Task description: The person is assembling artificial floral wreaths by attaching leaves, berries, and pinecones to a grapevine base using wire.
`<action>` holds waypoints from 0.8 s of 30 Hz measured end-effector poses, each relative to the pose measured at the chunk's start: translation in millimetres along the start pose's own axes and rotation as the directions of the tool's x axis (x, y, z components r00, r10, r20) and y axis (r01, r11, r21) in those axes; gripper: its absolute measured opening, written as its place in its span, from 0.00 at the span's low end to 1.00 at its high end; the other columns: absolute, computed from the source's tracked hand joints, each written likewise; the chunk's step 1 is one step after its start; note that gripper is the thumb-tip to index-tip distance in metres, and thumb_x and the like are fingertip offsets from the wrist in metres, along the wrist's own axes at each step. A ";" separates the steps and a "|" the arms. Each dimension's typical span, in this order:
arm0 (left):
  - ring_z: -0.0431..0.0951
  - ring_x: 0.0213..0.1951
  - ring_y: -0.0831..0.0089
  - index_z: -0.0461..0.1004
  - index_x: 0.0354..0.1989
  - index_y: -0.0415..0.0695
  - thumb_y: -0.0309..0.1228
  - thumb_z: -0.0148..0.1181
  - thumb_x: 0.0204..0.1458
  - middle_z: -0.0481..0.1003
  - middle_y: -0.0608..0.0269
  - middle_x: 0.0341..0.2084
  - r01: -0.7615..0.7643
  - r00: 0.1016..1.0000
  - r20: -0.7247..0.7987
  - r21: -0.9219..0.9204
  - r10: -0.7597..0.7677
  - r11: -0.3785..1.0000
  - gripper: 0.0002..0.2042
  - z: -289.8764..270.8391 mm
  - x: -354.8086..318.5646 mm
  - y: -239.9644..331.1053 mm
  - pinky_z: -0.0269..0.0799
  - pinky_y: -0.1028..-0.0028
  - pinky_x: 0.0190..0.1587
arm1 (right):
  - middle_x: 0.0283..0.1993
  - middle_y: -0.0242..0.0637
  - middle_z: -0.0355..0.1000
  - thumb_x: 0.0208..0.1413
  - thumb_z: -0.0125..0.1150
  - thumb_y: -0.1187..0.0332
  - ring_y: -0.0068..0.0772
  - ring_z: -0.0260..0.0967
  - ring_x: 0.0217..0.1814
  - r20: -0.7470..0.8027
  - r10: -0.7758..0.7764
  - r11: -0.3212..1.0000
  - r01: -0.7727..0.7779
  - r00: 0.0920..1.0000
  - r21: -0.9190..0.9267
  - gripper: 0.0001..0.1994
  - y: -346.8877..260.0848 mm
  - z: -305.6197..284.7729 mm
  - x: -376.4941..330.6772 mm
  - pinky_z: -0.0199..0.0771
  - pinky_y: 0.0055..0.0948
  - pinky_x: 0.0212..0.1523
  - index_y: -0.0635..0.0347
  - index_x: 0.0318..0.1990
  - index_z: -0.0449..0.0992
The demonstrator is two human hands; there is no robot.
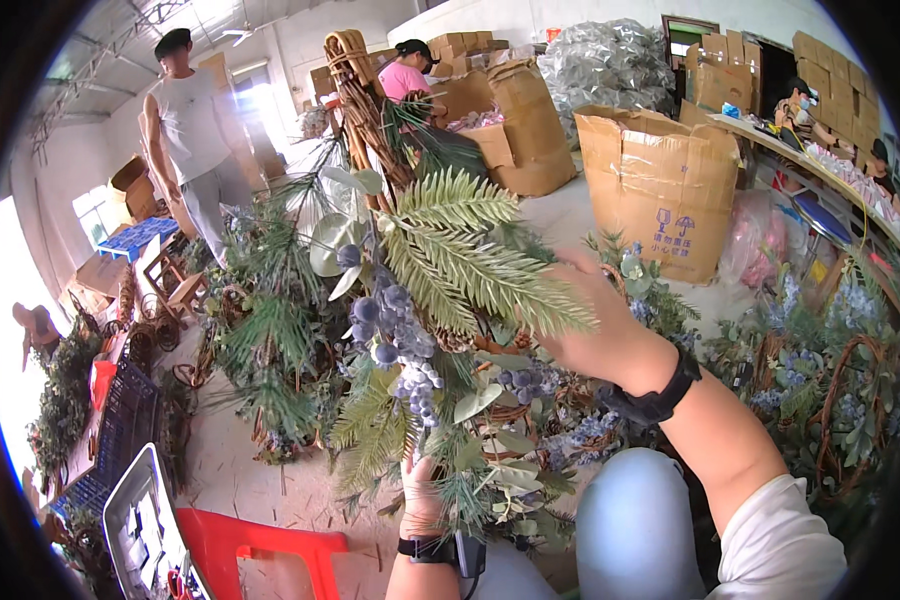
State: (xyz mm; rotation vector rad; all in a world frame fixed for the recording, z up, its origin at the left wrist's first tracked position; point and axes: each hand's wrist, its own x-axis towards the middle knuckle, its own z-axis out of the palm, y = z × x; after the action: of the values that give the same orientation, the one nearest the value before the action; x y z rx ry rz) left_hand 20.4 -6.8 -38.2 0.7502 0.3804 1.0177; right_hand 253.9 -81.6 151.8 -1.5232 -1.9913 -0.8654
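An artificial wreath point(410, 250) stands upright before me, with a brown twig band at its top. It carries pine sprigs, pale green fern-like leaves and a cluster of blue berries point(380, 315). My left hand point(420, 495) is closed at its lower end, the fingers partly covered by foliage. My right hand point(595, 315) bends round the right side of the wreath; a fern-like leaf covers its fingertips. Both wrists wear black bands. Below, greenery hangs over my knees point(635, 520).
More wreaths point(820, 380) lie at right and a pile of greenery point(270, 330) at left. A red stool point(270, 540) and a grey tray point(135, 500) stand lower left. Behind are a large carton point(660, 190), a standing person point(190, 130) and other people at work.
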 end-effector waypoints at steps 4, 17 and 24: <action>0.75 0.39 0.65 0.65 0.49 0.39 0.30 0.57 0.42 0.73 0.57 0.40 0.004 0.998 -0.069 -0.008 -0.005 1.000 0.22 -4.7 1.7 -4.8 0.73 0.67 0.41 | 0.25 0.45 0.68 0.42 0.61 0.59 0.47 0.67 0.33 0.512 0.182 0.710 -0.472 0.840 0.523 0.14 4.8 -6.8 -5.5 0.64 0.38 0.39 0.63 0.21 0.73; 0.73 0.43 0.61 0.66 0.51 0.46 0.47 0.43 0.54 0.70 0.55 0.45 0.097 0.984 -0.130 -0.169 -0.120 0.981 0.22 -40.1 30.2 -26.5 0.72 0.60 0.44 | 0.28 0.38 0.68 0.42 0.61 0.67 0.44 0.66 0.32 0.216 0.156 0.839 -0.244 0.964 0.486 0.09 -86.0 31.0 -80.6 0.65 0.37 0.34 0.59 0.30 0.70; 0.71 0.45 0.61 0.64 0.51 0.46 0.28 0.50 0.50 0.69 0.57 0.46 0.030 0.988 -0.131 -0.348 -0.080 0.937 0.18 -51.5 27.1 -23.6 0.72 0.62 0.46 | 0.32 0.39 0.70 0.44 0.61 0.65 0.43 0.69 0.34 0.460 0.285 0.715 -0.506 0.841 0.482 0.13 -97.3 60.8 -92.9 0.67 0.38 0.34 0.61 0.36 0.72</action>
State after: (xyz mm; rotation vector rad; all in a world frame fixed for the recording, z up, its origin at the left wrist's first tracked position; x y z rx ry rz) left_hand 17.0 29.2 -89.5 0.3489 0.3322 1.0533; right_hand 184.3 -115.7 26.1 -1.6925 -1.7824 0.2345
